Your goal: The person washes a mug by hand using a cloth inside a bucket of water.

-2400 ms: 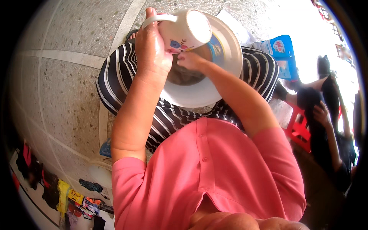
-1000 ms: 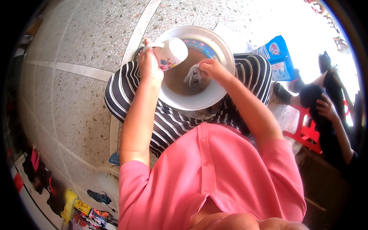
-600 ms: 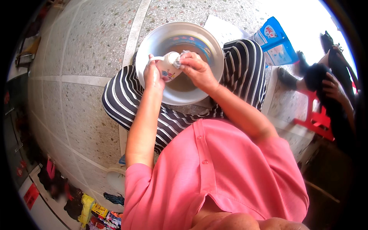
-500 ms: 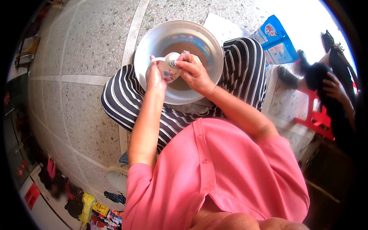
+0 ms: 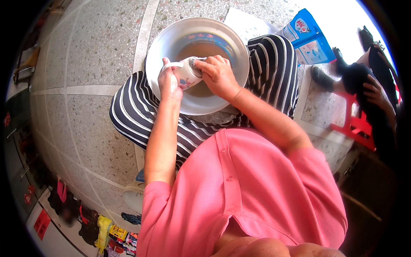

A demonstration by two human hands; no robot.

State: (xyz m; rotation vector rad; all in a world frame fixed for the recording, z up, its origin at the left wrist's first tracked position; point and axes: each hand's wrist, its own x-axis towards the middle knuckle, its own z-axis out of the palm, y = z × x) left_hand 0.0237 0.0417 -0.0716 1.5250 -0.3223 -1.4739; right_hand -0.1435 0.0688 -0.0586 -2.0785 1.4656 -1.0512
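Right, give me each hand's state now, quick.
Left hand: closed, holding the white, flower-printed cup with a handle.
Right hand: closed on a crumpled grey cloth-like wad, against the cup.

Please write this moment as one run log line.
left hand: holds floral mug | right hand: holds grey wad against mug's end | below: white basin, murky water

Mug [image 5: 187,76] over basin [image 5: 165,47], basin between knees [image 5: 276,64]; pouch [image 5: 307,38] at right

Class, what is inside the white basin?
Brownish water and a blue printed band show in the basin. The mug, left hand and right hand cover part; what's beneath is hidden.
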